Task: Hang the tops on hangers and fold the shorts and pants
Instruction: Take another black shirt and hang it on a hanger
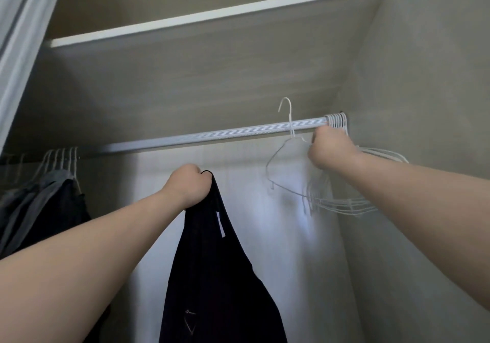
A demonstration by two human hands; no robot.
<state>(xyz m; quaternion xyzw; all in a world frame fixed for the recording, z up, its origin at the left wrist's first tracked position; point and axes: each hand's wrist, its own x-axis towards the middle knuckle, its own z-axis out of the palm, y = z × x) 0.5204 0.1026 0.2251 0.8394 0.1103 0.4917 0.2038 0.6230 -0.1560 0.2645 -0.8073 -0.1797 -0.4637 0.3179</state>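
Black top (212,276) hangs limp from the left hand (187,186), whose fist is clamped on its shoulder edge. Judged light, soft and floppy; best held at the shoulders. White tag (221,223) inside: no legible writing. The right hand (331,149), well apart, grips a white wire hanger (291,122), hook above the rod (212,136). Judged light, springy, snag-prone. Spare hangers (336,118) are bunched beyond it.

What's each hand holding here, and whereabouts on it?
The left hand grips the dark top by its upper edge. The right hand holds a white wire hanger just below its hook.
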